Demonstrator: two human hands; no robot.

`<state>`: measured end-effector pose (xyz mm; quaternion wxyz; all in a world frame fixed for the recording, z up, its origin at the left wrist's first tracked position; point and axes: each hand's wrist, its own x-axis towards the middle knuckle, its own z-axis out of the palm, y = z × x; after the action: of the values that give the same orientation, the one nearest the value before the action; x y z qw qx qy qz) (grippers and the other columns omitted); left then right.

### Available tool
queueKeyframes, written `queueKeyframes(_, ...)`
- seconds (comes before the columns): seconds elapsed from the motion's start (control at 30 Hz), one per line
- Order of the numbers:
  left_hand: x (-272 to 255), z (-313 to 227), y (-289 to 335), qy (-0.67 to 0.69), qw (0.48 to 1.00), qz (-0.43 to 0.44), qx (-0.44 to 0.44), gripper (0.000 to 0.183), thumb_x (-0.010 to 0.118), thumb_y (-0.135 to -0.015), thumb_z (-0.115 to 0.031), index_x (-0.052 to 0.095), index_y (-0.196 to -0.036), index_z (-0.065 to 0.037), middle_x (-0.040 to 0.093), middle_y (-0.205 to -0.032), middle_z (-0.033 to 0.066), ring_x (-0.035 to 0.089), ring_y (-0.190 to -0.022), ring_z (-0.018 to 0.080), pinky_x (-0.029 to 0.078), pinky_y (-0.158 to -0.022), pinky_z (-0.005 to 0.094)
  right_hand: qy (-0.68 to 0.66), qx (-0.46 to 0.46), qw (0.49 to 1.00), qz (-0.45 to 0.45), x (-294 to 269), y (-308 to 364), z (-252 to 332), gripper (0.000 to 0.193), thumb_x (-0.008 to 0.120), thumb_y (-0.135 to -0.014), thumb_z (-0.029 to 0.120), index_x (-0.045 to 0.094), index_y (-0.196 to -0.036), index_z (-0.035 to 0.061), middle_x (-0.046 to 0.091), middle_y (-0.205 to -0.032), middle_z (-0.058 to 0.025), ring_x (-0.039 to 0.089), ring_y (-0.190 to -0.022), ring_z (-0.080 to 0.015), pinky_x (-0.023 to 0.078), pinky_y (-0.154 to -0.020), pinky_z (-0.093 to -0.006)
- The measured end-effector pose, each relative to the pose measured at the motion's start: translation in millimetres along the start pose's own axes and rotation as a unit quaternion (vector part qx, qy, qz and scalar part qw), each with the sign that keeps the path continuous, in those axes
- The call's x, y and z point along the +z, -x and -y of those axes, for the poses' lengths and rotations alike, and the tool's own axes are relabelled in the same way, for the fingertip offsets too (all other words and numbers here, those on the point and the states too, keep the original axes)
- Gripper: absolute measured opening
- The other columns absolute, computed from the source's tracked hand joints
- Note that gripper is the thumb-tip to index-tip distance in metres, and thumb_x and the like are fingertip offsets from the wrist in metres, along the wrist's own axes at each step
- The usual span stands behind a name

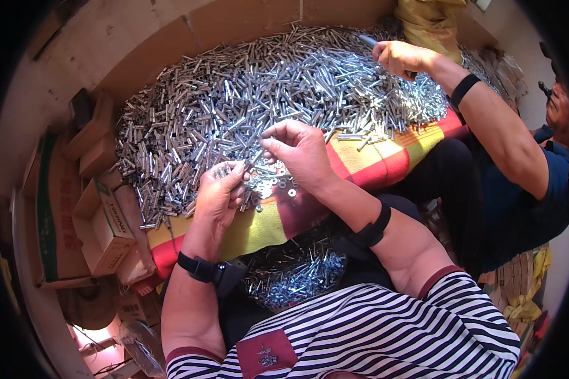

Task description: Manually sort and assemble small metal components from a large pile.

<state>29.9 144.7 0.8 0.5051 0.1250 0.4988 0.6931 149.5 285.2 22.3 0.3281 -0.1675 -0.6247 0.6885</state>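
Observation:
A broad heap of shiny metal sleeves (234, 95) covers a red and yellow checked cloth (259, 228). At the heap's near edge, my left hand (218, 196) is closed, palm partly up, with small metal pieces (224, 171) among its curled fingers; their exact kind is too small to tell. Just right of it and a little higher, my right hand (302, 155) pinches thumb and forefinger together. What sits in that pinch, if anything, I cannot make out. Below and between the hands lie loose flat washers (291, 192) and several small metal parts.
Below the cloth, at my lap, is a container full of thin metal bolts (294, 278). Open cardboard boxes (103, 227) stand on the left. On the right a co-worker's hand (398, 58) holds a grey-handled tool over the heap, near a yellow sack (430, 28).

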Motion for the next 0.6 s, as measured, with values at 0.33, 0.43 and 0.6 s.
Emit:
queueKeyframes(0.33,3.7,2.4,1.2,-0.001,1.0,-0.002,0.014,0.017,0.063,-0.087,-0.01,0.055,-0.099,-0.001,0.063,-0.077,0.0084,0.038,-0.044,0.0023,0.027,-0.039,0.0164,-0.05,0.017,0.999,0.001,-1.4,3.4,1.4,0.008,0.061,-0.085,-0.001,0.062,-0.092,-0.0049,0.066,-0.079,-0.0096,0.065,-0.069,-0.0138,0.057,-0.062,-0.0257)
queueKeyframes(0.43,2.0,2.6,1.9,0.025,1.0,-0.017,-0.002,0.015,0.063,-0.087,-0.01,0.055,-0.097,-0.002,0.064,-0.078,0.0093,0.038,-0.043,0.0027,0.028,-0.039,0.0165,-0.079,0.04,0.996,-0.013,-1.6,2.8,-1.4,0.008,0.061,-0.085,0.0,0.062,-0.091,-0.0057,0.066,-0.079,-0.0104,0.066,-0.069,-0.0152,0.057,-0.062,-0.0263)
queueKeyframes(0.6,-1.3,-0.6,0.9,0.077,0.996,-0.005,-0.034,0.013,0.063,-0.087,-0.01,0.054,-0.095,-0.005,0.061,-0.075,0.0072,0.038,-0.042,0.0022,0.026,-0.036,0.0159,-0.119,0.079,0.989,-0.022,-4.6,1.0,-1.1,0.008,0.061,-0.085,0.0,0.061,-0.09,-0.0067,0.065,-0.079,-0.0119,0.066,-0.068,-0.0169,0.057,-0.061,-0.0269)
